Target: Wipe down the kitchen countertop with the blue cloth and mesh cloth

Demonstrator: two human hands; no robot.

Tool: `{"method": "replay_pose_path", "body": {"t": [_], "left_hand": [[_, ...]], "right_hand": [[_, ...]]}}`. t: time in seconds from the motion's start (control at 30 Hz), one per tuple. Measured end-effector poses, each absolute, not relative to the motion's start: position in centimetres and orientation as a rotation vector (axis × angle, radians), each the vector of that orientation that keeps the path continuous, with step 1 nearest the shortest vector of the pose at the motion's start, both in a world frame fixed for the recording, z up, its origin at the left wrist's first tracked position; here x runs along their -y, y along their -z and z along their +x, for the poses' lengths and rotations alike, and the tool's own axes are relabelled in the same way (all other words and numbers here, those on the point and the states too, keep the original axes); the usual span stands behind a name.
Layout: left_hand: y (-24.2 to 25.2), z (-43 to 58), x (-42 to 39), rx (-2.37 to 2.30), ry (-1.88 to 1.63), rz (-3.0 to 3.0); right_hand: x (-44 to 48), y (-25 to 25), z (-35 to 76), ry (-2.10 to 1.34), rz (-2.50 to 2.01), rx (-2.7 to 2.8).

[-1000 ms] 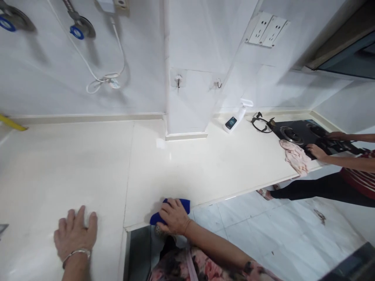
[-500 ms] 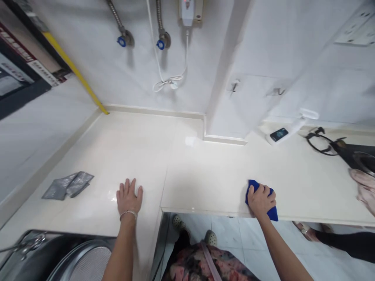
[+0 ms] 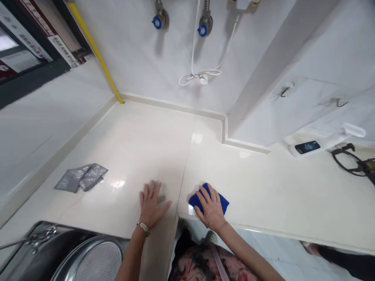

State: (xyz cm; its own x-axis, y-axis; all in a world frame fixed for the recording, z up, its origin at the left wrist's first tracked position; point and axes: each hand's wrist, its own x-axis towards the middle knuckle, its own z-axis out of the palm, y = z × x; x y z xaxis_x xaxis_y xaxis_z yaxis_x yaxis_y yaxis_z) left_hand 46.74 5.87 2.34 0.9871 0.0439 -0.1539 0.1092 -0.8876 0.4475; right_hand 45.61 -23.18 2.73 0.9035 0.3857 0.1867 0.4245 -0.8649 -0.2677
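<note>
My right hand [image 3: 213,210] presses a folded blue cloth [image 3: 223,201] against the white countertop [image 3: 258,187], close to its front edge. Its fingers spread over the cloth, which sticks out on both sides of them. To the left, across a seam in the counter, my left hand [image 3: 151,207] rests palm down with its fingers apart and nothing in it. A bracelet circles the left wrist. Farther left on the counter lies a folded grey cloth or packet [image 3: 81,178], which neither hand touches.
A sink [image 3: 36,257] with a round strainer [image 3: 99,262] is at the lower left. A yellow pipe [image 3: 98,52] meets the back corner. At the right are a white bottle [image 3: 329,141] and a black ring-shaped rack [image 3: 348,162]. Another person's dark-clothed leg [image 3: 342,259] shows below.
My right hand has slid the blue cloth left along the counter, nearer to my left hand. The camera view has shifted, and the left thumb is spread wider.
</note>
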Motion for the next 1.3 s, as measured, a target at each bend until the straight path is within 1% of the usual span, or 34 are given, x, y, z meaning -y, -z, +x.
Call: {"method": "replay_pose_path", "body": {"t": [0.07,0.17,0.27,0.37,0.6,0.87,1.03,1.17,1.3], "left_hand": [[-2.5,46.0,-5.0,0.023,0.242,2.679],[-2.6,45.5,-4.1,0.071,0.256,2.739],[-2.4,45.5,-3.9,0.092,0.264,2.772],[-1.8,45.7,-4.1,0.097,0.215,2.811],[-0.5,46.2,-3.7,0.006,0.132,2.886],[-2.4,46.8,-2.7,-0.128,0.26,2.934],[-3.0,47.3,-2.0,-0.25,0.304,2.885],[-3.5,49.5,-1.1,-0.352,0.265,2.802],[-3.8,53.5,-0.8,-0.382,0.247,2.783]], "right_hand": [[24.9,-3.1,45.0,0.142,-2.759,0.68],[26.9,-3.2,45.0,0.186,-2.794,0.551],[27.2,-2.9,45.3,0.242,-2.804,0.436],[26.7,-2.7,45.6,0.258,-2.791,0.446],[26.6,-2.6,46.0,0.293,-2.757,0.456],[26.9,-2.6,45.7,0.28,-2.693,0.469],[27.8,-2.1,46.4,0.251,-2.668,0.619],[29.4,-2.1,47.8,0.226,-2.632,0.743],[31.2,-2.2,49.7,0.271,-2.626,0.71]]}}
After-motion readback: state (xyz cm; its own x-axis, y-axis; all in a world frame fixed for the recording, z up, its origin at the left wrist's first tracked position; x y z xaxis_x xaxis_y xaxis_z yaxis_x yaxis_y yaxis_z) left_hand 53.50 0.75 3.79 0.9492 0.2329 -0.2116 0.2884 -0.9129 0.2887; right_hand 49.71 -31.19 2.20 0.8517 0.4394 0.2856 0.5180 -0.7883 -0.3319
